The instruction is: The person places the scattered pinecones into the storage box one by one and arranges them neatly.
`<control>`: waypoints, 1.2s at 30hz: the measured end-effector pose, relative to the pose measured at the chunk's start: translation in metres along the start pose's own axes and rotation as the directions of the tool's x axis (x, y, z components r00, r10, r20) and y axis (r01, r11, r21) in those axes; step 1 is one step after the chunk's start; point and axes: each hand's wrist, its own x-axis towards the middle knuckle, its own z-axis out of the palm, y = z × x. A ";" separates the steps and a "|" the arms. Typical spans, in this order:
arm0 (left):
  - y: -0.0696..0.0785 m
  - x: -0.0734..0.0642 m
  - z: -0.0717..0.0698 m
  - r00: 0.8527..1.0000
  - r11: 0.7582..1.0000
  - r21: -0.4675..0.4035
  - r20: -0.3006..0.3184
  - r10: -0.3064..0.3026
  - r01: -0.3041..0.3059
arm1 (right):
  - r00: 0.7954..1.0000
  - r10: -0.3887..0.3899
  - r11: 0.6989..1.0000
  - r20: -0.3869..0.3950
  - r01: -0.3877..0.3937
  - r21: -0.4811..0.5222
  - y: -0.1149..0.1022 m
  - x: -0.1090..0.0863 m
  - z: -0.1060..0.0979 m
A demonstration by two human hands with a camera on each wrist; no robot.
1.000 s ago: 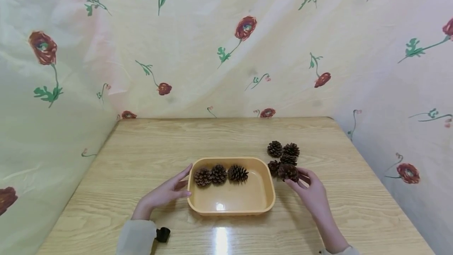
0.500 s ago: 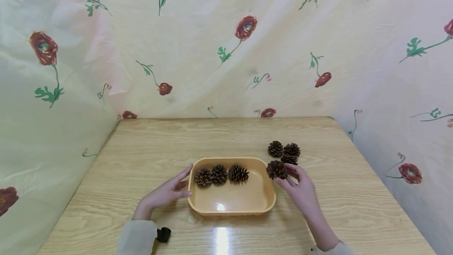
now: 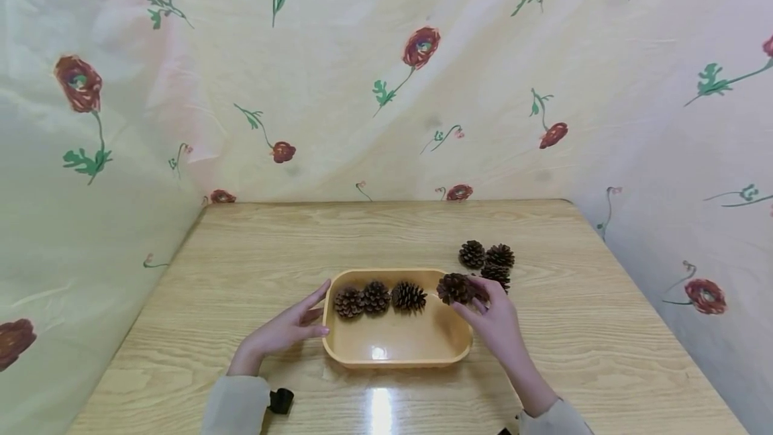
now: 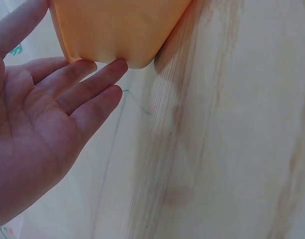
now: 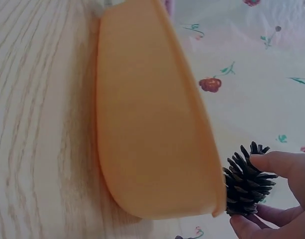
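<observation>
My right hand (image 3: 495,317) pinches a brown pinecone (image 3: 454,288) between thumb and fingers, over the right end of a yellow-orange plastic basin (image 3: 398,362). In the right wrist view this pinecone (image 5: 248,181) shows beside the basin's rim, its scales spread. Three more pinecones, a left one (image 3: 348,303), a middle one (image 3: 376,297) and a right one (image 3: 408,297), lie in a row along the basin's far side. My left hand (image 3: 290,323) rests against the basin's left end with fingers extended; in the left wrist view its fingertips (image 4: 120,64) meet the outer wall.
Several loose pinecones (image 3: 472,254) sit clustered on the wooden table (image 3: 290,237) beyond the basin's right corner, one partly hidden behind my right hand. A flowered cloth (image 3: 338,86) hangs around the table's back and sides. A black wrist device (image 3: 281,401) shows by my left sleeve.
My right hand has carried the pinecone leftward from the cluster on the table to over the basin's right end. The left hand has stayed at the basin's left end.
</observation>
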 end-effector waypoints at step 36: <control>-0.002 0.002 -0.001 1.000 1.000 0.000 0.007 0.012 -0.012 | 0.931 -0.343 0.845 0.126 0.365 -0.392 0.017 0.028 0.016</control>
